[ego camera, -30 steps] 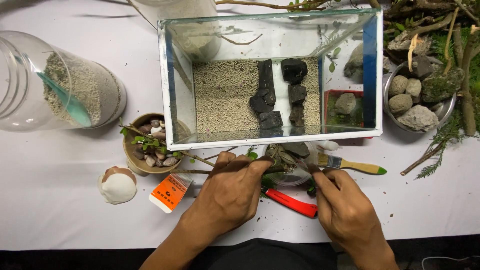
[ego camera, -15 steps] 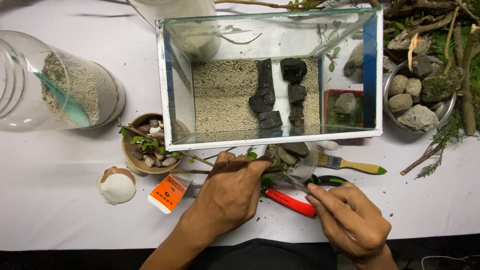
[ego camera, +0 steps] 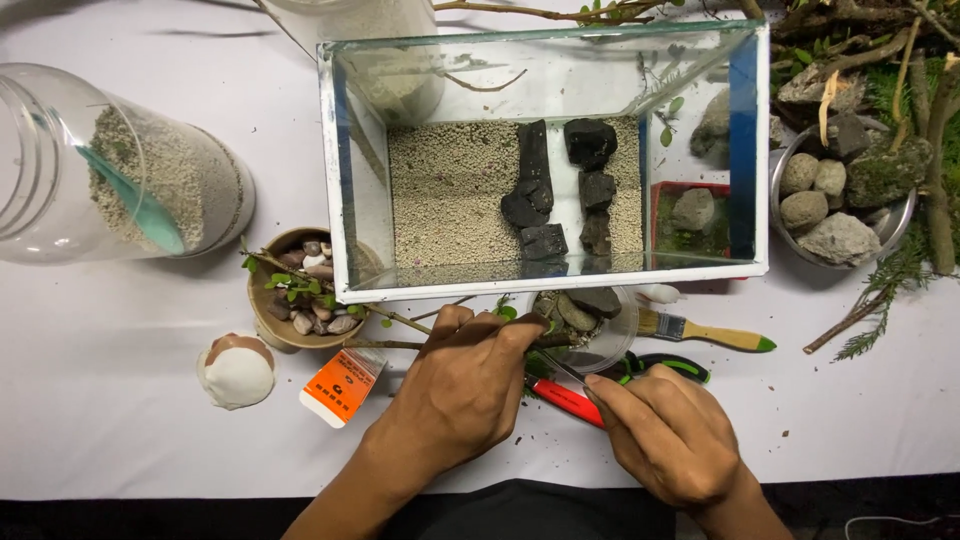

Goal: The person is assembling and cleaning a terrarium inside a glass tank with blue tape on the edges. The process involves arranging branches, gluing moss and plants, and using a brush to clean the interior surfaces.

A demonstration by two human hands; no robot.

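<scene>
Leftmost, a tipped jar of sand [ego camera: 130,185] lies on the white bench [ego camera: 100,430], then a brown bowl of pebbles [ego camera: 295,300]. Just below the glass tank [ego camera: 545,160], the left hand [ego camera: 465,385] closes its fingers [ego camera: 500,335] around a leafy twig [ego camera: 390,320] — the stem passes under the fingertips. The right hand [ego camera: 670,435] pinches thin metal tweezers [ego camera: 562,368] — their tip near the twig, beside the small clear cup of stones [ego camera: 590,320].

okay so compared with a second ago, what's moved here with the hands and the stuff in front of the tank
Little has moved. The right hand has drawn back slightly toward the person and now pinches thin metal tweezers, their tip by the twig the left hand holds. The left hand has kept its grip. The glass tank, paintbrush, pebble bowl and jar stayed put.
</scene>
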